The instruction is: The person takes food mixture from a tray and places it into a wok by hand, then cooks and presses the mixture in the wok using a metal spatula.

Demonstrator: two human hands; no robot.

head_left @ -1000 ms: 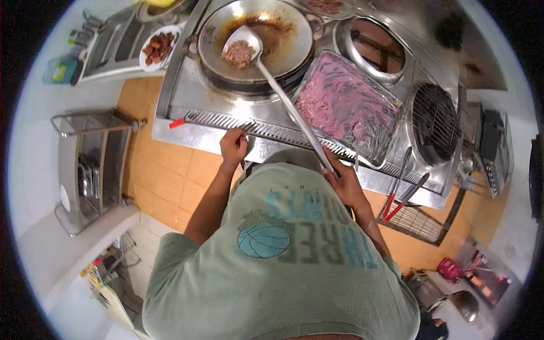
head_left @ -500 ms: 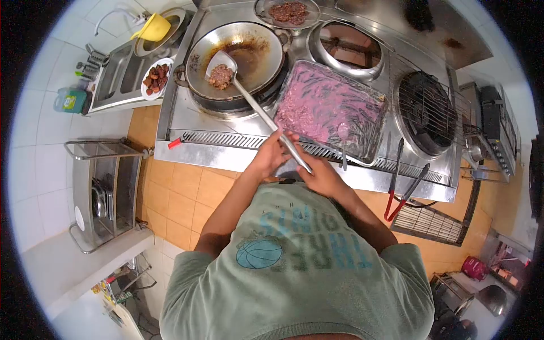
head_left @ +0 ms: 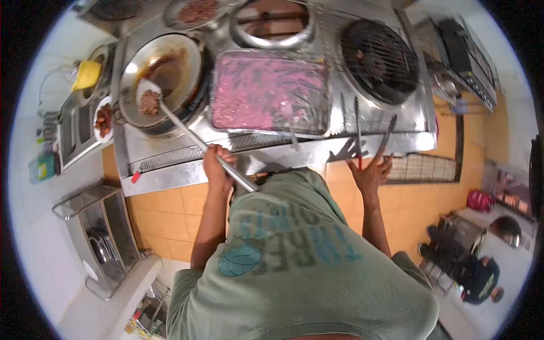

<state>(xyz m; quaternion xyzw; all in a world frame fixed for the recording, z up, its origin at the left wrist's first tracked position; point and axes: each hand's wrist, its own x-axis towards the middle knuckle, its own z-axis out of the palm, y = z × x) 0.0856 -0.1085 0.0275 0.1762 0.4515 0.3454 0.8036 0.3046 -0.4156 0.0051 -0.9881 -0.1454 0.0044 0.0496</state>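
Observation:
In my left hand (head_left: 217,169) is the long metal handle of a wok spatula (head_left: 187,131), my fingers wrapped round it near its end. The spatula's blade carries a clump of browned minced meat (head_left: 149,103) over the oily wok (head_left: 131,116). Over at the stove's front edge, my right hand (head_left: 371,174) is at the red-handled tongs (head_left: 358,126), its fingers spread. Whether it touches the tongs' handle cannot be made out. Between the wok and the tongs lies a metal tray (head_left: 330,99) spread with pink ground meat (head_left: 255,90).
A round grill rack (head_left: 381,59) covers the right burner. Behind the tray sits a wide metal ring (head_left: 309,34). A plate of dark meat pieces (head_left: 104,120) stands by the sink (head_left: 84,127) at left. Another person (head_left: 481,280) is at far right.
My right hand has let go of the spatula handle and moved right to the tongs. My left hand still grips the spatula. The view has swung to the right.

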